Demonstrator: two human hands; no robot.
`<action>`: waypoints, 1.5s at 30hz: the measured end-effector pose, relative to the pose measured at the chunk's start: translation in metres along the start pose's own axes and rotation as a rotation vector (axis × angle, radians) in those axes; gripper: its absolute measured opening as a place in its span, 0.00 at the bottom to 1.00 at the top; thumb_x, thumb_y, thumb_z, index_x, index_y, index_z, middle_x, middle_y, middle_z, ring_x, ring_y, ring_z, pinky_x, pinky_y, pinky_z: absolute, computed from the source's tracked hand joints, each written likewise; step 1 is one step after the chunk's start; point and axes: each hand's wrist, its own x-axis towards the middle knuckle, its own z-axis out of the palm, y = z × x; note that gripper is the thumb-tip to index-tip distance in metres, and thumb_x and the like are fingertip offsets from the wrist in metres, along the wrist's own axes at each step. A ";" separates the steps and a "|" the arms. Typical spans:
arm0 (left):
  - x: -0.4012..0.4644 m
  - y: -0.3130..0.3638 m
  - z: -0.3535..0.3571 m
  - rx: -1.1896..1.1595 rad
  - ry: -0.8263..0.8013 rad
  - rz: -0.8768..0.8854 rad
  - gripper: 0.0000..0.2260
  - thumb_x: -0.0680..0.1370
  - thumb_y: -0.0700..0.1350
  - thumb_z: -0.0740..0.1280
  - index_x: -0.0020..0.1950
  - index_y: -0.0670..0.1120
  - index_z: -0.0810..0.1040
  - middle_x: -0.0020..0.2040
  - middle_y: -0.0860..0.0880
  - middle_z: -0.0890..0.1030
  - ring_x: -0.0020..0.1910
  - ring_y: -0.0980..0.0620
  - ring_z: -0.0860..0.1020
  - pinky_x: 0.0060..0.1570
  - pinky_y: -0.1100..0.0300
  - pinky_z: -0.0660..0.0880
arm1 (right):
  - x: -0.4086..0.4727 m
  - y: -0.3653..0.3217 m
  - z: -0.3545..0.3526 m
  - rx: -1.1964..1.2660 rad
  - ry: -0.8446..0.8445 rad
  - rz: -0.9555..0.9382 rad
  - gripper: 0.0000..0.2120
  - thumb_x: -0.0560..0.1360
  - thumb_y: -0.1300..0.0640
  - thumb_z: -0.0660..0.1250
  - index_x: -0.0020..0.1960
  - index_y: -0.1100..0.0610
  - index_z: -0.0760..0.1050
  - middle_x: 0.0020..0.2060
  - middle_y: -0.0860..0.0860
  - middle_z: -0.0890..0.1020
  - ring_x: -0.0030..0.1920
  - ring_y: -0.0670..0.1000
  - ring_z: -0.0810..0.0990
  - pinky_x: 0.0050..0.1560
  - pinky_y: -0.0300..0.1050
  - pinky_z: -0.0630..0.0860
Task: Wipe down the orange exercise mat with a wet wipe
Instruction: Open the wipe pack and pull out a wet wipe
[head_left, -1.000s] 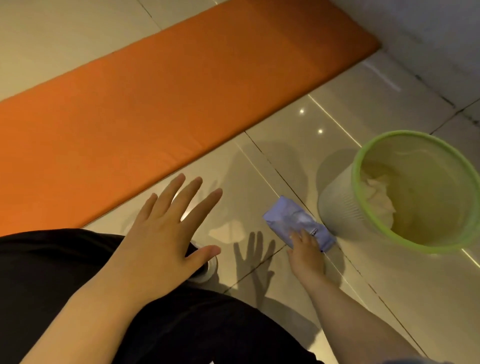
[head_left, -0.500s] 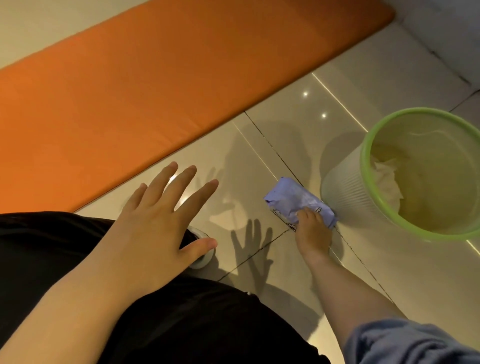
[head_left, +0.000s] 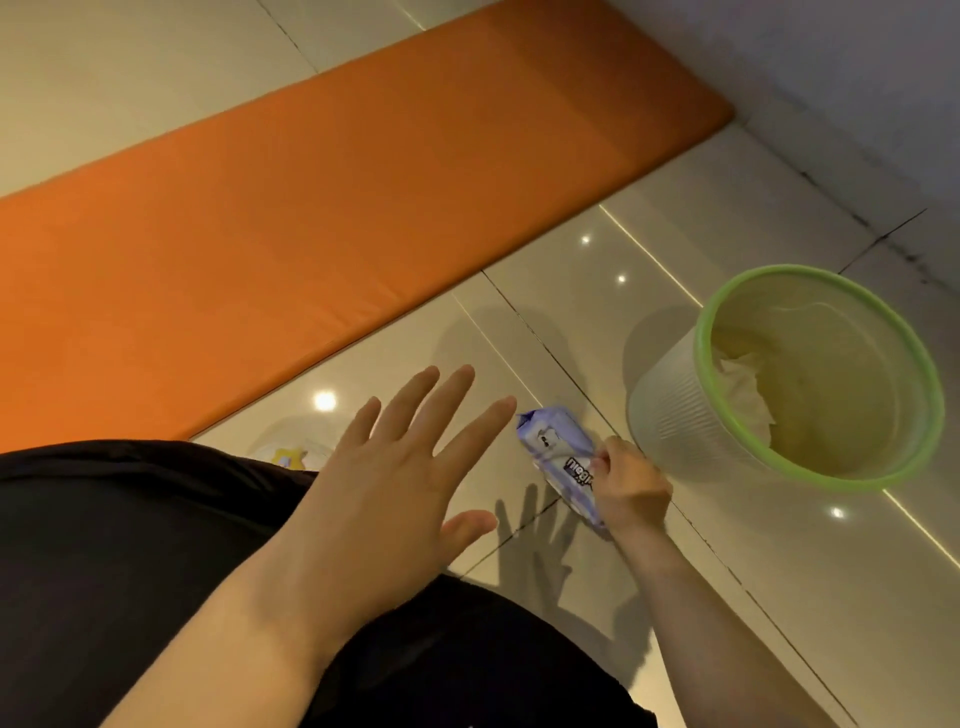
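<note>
The orange exercise mat lies flat on the tiled floor, running from the left edge to the upper right. A purple pack of wet wipes is tilted up off the floor beside the bin, and my right hand grips its near end. My left hand hovers above my black-clad knee with fingers spread and straight, holding nothing, its fingertips close to the pack's far end.
A white bin with a green rim stands on the floor at right, with crumpled white tissue inside. A grey wall runs along the upper right. A small white and yellow object peeks out by my knee.
My right hand has closed round the wipes pack and tipped it up off the floor. My left hand has moved right, toward the pack. The view has shifted.
</note>
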 end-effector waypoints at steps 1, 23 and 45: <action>0.001 0.001 -0.005 -0.013 0.002 0.008 0.34 0.74 0.65 0.53 0.78 0.53 0.64 0.75 0.44 0.68 0.71 0.41 0.71 0.60 0.43 0.72 | -0.005 -0.006 -0.007 0.007 -0.038 -0.016 0.07 0.77 0.59 0.65 0.43 0.61 0.78 0.34 0.54 0.78 0.30 0.53 0.75 0.34 0.37 0.60; -0.109 -0.032 -0.100 0.064 1.042 -0.081 0.21 0.79 0.53 0.63 0.71 0.54 0.67 0.76 0.46 0.65 0.76 0.42 0.61 0.71 0.36 0.62 | -0.026 -0.260 -0.277 0.723 0.144 -1.026 0.03 0.72 0.60 0.71 0.42 0.52 0.80 0.44 0.40 0.83 0.48 0.42 0.82 0.48 0.33 0.75; -0.100 -0.120 -0.051 -0.129 1.014 -0.405 0.21 0.81 0.61 0.57 0.66 0.49 0.72 0.67 0.45 0.71 0.68 0.43 0.68 0.54 0.51 0.75 | 0.007 -0.295 -0.166 0.264 0.096 -1.240 0.33 0.74 0.36 0.64 0.75 0.47 0.62 0.73 0.48 0.66 0.73 0.54 0.66 0.67 0.65 0.67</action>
